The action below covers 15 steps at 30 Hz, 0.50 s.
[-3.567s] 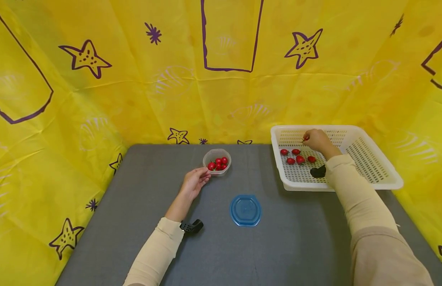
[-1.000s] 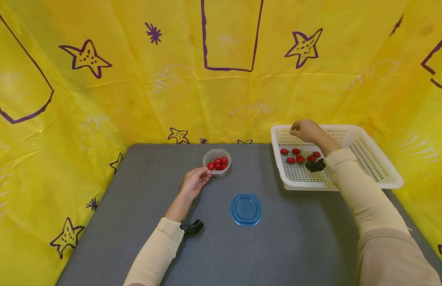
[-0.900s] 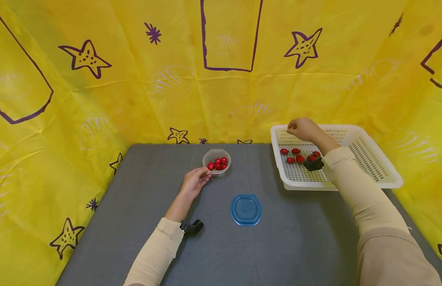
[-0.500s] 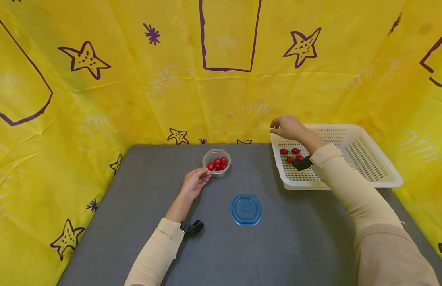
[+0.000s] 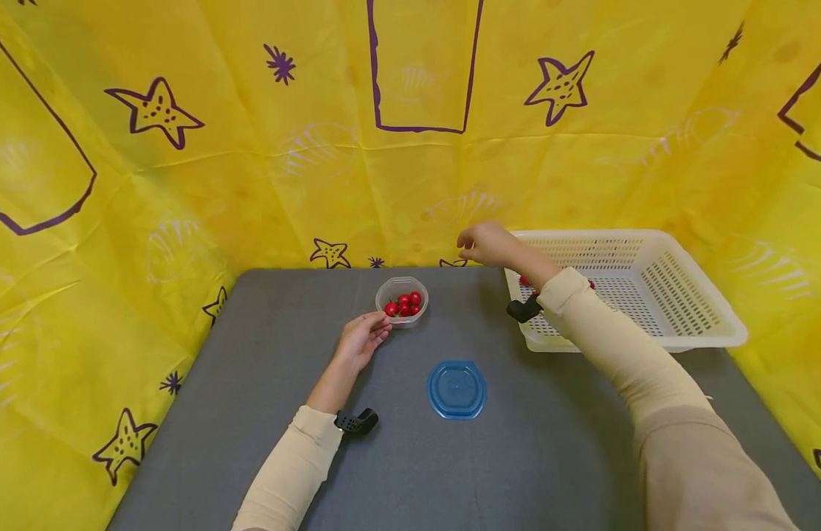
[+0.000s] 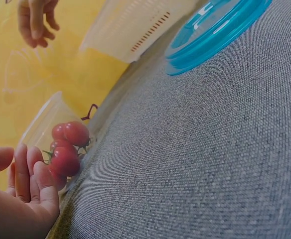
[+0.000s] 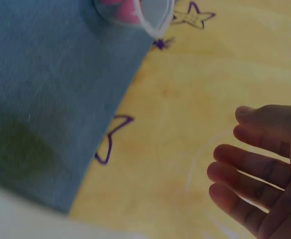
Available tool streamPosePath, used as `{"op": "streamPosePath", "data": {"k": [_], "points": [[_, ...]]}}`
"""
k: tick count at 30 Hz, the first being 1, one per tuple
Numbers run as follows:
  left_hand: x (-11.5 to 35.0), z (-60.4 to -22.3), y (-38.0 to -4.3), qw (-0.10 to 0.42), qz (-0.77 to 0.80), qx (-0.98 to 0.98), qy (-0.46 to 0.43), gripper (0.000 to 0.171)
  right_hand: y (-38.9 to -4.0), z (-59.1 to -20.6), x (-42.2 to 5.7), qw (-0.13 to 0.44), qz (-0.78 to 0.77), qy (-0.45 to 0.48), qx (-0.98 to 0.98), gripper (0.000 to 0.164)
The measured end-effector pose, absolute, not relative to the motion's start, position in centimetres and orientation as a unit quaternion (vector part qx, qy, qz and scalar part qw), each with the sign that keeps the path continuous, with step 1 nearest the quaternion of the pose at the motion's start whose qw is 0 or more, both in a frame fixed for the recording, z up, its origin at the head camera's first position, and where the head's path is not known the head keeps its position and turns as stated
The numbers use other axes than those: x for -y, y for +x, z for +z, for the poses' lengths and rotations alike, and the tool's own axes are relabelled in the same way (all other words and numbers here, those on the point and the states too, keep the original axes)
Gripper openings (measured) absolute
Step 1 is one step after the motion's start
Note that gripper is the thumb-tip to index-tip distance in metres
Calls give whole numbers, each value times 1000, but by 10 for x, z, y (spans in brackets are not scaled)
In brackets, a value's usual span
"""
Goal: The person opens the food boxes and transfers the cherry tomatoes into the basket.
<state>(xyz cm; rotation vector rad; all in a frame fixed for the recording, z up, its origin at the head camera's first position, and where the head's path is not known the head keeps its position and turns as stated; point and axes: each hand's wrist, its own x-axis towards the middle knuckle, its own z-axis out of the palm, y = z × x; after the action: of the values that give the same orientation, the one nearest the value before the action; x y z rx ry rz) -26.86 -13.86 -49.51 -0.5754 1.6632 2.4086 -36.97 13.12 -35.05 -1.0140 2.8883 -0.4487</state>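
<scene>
My left hand (image 5: 364, 339) rests with relaxed fingers at the near left side of a clear plastic tub (image 5: 392, 287). Cherry tomatoes (image 5: 403, 301), several of them with green stems, lie inside it. In the left wrist view the fingertips (image 6: 42, 172) are right at the tub's wall, with the thumb apart. My right hand (image 5: 487, 244) hangs in the air just left of a white perforated basket (image 5: 705, 339), and its loosely bent fingers (image 7: 245, 177) hold nothing. A cherry tomato (image 5: 524, 280) shows inside the basket, while the right forearm hides most of the others.
A blue lid (image 5: 456, 389) lies flat on the grey cloth-covered table (image 5: 397, 457), between the tub and the near edge. Yellow patterned fabric (image 5: 264, 184) hangs behind the table and along both sides.
The right hand held a cherry tomato over the basket earlier. That hand has let go, with another tomato lying in the basket, and moved left past its rim. The left hand stays put.
</scene>
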Motion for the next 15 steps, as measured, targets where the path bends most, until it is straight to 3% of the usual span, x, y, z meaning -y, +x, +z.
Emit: {"op": "streamPosePath", "data": {"k": [9, 15], "points": [[139, -495, -268, 84, 806, -556, -185, 21, -369, -365, -100, 26, -154, -359, -920, 24], [139, -494, -269, 85, 809, -552, -184, 14, -365, -371, -79, 54, -147, -368, -917, 24]]}}
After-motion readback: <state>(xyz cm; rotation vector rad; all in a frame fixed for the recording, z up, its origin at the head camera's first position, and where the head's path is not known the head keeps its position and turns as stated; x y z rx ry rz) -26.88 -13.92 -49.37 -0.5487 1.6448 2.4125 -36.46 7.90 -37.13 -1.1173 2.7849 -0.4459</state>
